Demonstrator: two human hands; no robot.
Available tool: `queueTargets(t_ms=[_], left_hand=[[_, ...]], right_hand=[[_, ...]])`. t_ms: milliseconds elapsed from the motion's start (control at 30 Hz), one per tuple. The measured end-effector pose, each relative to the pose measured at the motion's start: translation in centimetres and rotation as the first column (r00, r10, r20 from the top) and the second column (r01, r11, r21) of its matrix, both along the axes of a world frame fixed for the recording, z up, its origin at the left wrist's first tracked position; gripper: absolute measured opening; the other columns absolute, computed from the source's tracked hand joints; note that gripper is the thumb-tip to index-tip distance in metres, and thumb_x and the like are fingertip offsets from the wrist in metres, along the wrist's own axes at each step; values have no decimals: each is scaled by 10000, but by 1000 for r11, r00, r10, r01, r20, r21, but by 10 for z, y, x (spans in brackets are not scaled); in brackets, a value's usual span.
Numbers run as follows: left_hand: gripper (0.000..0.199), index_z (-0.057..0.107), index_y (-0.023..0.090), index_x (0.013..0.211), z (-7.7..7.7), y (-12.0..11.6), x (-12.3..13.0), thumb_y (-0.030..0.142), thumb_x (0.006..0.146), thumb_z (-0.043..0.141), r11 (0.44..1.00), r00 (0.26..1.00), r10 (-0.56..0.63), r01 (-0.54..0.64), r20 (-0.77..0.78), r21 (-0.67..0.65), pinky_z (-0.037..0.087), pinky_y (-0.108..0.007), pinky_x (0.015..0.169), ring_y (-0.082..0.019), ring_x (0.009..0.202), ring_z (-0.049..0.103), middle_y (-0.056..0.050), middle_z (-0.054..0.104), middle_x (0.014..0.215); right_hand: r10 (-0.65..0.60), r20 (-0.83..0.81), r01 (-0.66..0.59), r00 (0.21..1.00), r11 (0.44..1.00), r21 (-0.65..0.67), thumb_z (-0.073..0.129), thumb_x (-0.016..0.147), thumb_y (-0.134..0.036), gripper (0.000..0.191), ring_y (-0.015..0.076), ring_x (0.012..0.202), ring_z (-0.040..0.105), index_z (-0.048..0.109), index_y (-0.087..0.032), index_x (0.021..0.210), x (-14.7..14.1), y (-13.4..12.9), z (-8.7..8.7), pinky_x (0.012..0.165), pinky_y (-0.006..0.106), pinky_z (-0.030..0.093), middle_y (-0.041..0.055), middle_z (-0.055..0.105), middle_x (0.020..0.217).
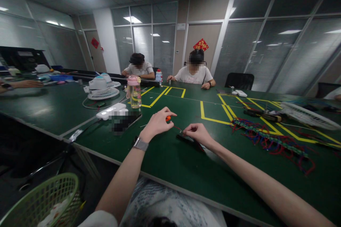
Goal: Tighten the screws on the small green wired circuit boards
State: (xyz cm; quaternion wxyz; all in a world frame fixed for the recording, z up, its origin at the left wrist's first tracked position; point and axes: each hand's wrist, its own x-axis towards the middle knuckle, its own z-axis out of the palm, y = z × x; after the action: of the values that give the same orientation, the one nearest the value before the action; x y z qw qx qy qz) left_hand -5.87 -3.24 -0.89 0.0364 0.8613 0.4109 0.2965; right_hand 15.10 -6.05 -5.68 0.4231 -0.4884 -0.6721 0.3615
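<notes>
My left hand (159, 124) is curled around a small orange-handled tool (168, 118) above the green table (165, 163), with its index finger stretched out over it. A thin red wire runs between the two hands. To its right, my right hand (198, 133) pinches a tiny part with wire at its fingertips; the part's details are too small to tell. Beneath the right hand lies a dark flat object (190, 142), partly covered by the hand.
Left stand a pink-lidded bottle (135, 92), white fans (102, 87), a power strip (112, 111) and a phone (128, 121). At right lies a row of wired circuit boards (269, 138). A green basket (48, 198) is below the edge. Two people sit opposite.
</notes>
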Motion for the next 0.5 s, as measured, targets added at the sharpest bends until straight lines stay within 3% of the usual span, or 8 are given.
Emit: queueTargets(t_ms=[167, 267, 400, 500], left_hand=[[296, 662, 248, 1048, 1, 0, 3, 257, 787, 524, 997, 996, 37, -41, 79, 58, 463, -273, 821, -154, 841, 583, -21, 574, 994], [275, 668, 243, 1027, 1, 0, 3, 262, 794, 522, 995, 995, 35, -44, 95, 87, 465, -274, 806, -155, 828, 582, -23, 577, 976], [263, 667, 240, 1018, 0, 0, 3, 274, 806, 515, 995, 995, 41, -48, 91, 85, 461, -275, 793, -154, 817, 583, -22, 580, 969], [262, 665, 242, 1017, 0, 1, 2, 306, 821, 503, 996, 995, 41, -48, 88, 79, 459, -280, 765, -155, 808, 584, -22, 578, 974]], right_hand=[[26, 20, -26, 999, 1000, -8, 664, 683, -253, 139, 159, 649, 638, 674, -115, 699, -1, -2, -4, 625, 264, 506, 64, 702, 698], [40, 137, -57, 990, 991, 120, 631, 714, -227, 95, 157, 682, 629, 654, -138, 691, 0, -12, -4, 656, 272, 501, 54, 694, 737], [33, 416, -201, 909, 908, 368, 608, 727, -164, 40, 185, 803, 611, 631, -190, 708, 17, -46, 0, 754, 322, 490, 41, 677, 800], [36, 536, -280, 844, 881, 382, 561, 794, -183, 89, 194, 832, 603, 621, -225, 744, 47, -83, 1, 766, 340, 501, 49, 671, 827]])
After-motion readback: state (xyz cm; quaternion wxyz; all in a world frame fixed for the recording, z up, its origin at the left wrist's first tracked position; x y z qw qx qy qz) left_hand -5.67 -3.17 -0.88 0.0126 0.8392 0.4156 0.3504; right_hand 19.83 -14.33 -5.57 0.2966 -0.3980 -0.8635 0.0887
